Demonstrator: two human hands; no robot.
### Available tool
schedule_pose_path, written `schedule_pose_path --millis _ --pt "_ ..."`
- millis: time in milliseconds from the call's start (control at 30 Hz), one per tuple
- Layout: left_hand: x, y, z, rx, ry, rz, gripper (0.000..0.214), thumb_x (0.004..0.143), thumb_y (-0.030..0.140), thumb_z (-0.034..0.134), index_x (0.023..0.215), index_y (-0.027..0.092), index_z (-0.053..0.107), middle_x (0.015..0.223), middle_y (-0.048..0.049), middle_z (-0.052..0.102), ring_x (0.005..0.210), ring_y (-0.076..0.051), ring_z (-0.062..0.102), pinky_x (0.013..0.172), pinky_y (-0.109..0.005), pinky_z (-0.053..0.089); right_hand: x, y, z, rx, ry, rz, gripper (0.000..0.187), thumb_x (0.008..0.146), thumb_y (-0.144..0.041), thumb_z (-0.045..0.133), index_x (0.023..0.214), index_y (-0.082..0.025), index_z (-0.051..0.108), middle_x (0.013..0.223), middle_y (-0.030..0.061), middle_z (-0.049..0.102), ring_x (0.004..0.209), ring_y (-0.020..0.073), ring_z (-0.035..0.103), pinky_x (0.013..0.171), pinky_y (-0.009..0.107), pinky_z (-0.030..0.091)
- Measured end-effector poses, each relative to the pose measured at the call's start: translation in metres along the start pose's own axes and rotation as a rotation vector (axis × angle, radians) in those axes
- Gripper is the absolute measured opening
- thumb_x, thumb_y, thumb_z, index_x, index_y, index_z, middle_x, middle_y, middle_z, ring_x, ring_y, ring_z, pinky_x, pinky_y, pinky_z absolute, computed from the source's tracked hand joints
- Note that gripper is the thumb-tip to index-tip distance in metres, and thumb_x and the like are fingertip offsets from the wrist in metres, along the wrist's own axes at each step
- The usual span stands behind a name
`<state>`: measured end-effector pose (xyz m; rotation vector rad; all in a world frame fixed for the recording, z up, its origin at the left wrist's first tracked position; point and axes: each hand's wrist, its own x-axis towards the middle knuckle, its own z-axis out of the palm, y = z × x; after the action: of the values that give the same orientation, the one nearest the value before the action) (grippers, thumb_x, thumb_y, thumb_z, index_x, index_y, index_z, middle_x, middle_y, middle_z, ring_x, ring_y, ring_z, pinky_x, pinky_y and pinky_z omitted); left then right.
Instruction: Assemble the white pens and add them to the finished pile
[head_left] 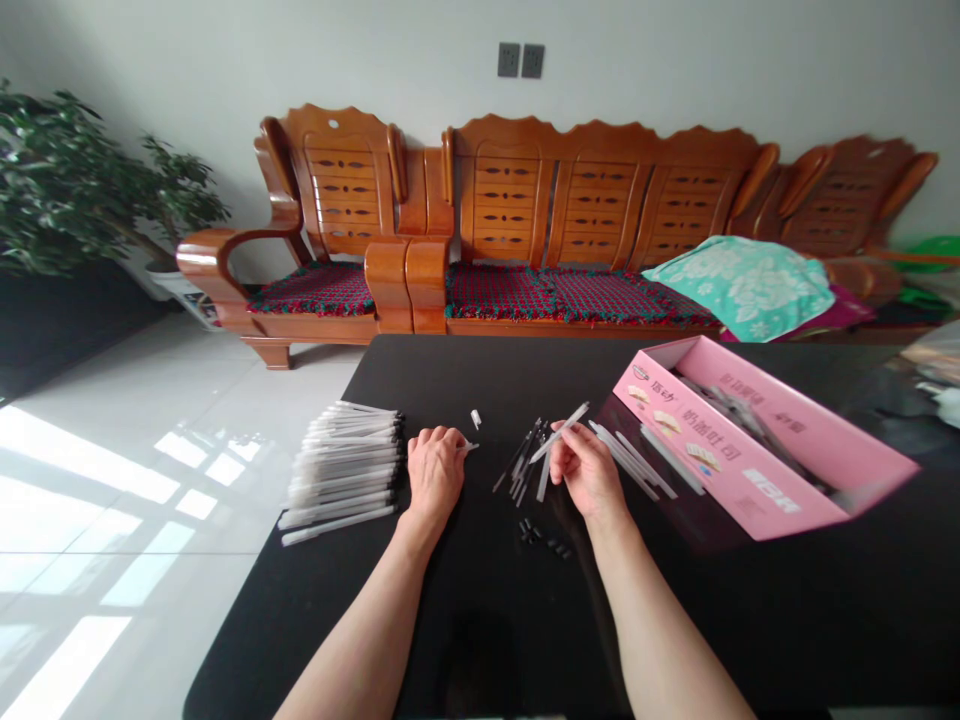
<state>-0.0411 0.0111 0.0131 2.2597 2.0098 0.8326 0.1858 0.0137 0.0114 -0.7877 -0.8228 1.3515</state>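
Right hand fingers pinch a clear pen tube above the desk; left hand fingers close on a small white bit; many pens look done, stacked at left; loose refills wait.

One black table, one open pink cardboard box, one stack of white plastic pen tubes, too many for exact count, one small white cap, two grey wall sockets.
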Motion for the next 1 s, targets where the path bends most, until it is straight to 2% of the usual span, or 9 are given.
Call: schedule_pose_path --millis 100,200,267,333,533,1000 --pt "-0.001 0.004 -0.001 -0.251 -0.004 -0.012 0.009 0.089 0.026 0.057 0.087 0.021 0.064 0.085 -0.0031 0.068 0.082 -0.02 0.061 0.076 -0.031 0.043 0.001 0.0 0.0 -0.008 0.041 -0.01 0.02 0.078 -0.031 0.073 0.088 -0.015 0.07 0.051 -0.0035 0.059 0.037 0.0088 0.05 0.032 0.019 0.039" --pt "-0.003 0.013 -0.001 -0.545 -0.098 -0.024 0.012 0.091 0.027 0.054 0.092 0.021 0.064 0.083 0.0002 0.07 0.073 -0.015 0.064 0.07 -0.025 0.046 0.0 0.001 0.001 0.0 0.071 -0.015 0.018 0.075 -0.031 0.075 0.082 -0.015 0.07 0.053 -0.0014 0.063 0.041 0.0115 0.057 0.035 0.021 0.046" --pt "-0.006 0.019 -0.001 -0.643 -0.146 -0.019 0.014 0.09 0.025 0.055 0.099 0.021 0.066 0.086 0.0 0.072 0.075 -0.014 0.065 0.071 -0.024 0.047 0.0 0.001 0.003 -0.007 0.081 -0.019 0.018 0.074 -0.031 0.075 0.082 -0.016 0.069 0.056 0.0001 0.067 0.043 0.0134 0.061 0.036 0.023 0.049" --pt "-0.008 0.023 0.0 -0.662 -0.168 0.002 0.018 0.089 0.023 0.057 0.103 0.022 0.068 0.091 -0.0008 0.073 0.079 -0.015 0.066 0.074 -0.024 0.047 -0.001 0.002 0.004 -0.025 0.092 -0.018 0.02 0.073 -0.03 0.076 0.083 -0.016 0.067 0.058 0.0013 0.069 0.044 0.0148 0.063 0.037 0.024 0.051" --pt "-0.009 0.028 0.0 -0.613 -0.183 0.083 0.018 0.09 0.024 0.056 0.097 0.022 0.073 0.086 -0.0009 0.071 0.076 -0.015 0.063 0.073 -0.025 0.045 -0.001 0.003 0.008 -0.071 0.129 -0.005 0.026 0.07 -0.031 0.079 0.084 -0.015 0.065 0.059 0.0025 0.07 0.044 0.0162 0.065 0.038 0.024 0.053" --pt "-0.01 0.032 0.002 -0.642 -0.181 0.08 0.019 0.089 0.023 0.057 0.099 0.021 0.074 0.088 -0.0031 0.07 0.075 -0.015 0.061 0.07 -0.025 0.045 -0.001 0.004 0.006 -0.108 0.089 0.052 0.024 0.069 -0.031 0.078 0.082 -0.015 0.065 0.057 0.0023 0.07 0.043 0.0164 0.064 0.036 0.024 0.052"
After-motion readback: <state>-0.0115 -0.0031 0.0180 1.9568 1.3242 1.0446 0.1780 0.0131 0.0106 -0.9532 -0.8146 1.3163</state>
